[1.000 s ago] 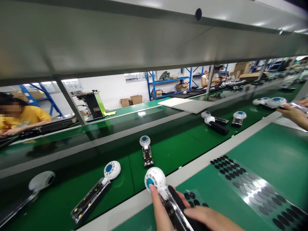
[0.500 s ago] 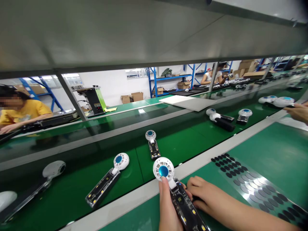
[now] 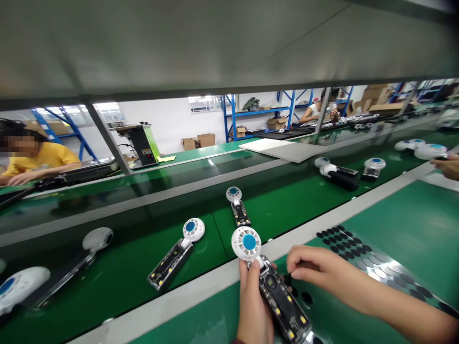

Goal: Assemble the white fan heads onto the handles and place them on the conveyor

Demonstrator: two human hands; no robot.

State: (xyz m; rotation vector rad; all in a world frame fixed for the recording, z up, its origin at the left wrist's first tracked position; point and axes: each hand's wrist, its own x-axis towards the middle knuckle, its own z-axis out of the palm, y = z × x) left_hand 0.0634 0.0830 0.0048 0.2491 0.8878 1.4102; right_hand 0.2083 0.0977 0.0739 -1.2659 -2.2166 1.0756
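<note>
Head view: left hand (image 3: 253,306) wraps around handheld fan with white round head, blue centre and open black handle showing circuit board (image 3: 272,286) — held low centre, above near edge of green desk (image 3: 412,229). Right hand (image 3: 319,272) just beside fan handle, fingertips pinched together; whether anything sits between them, cannot tell. Sheet of small black round pads (image 3: 362,258) lies on desk just right of it. More open fans (image 3: 179,251) lie on green conveyor belt (image 3: 287,205) beyond. Another person's hand (image 3: 446,166) at far right edge.
</note>
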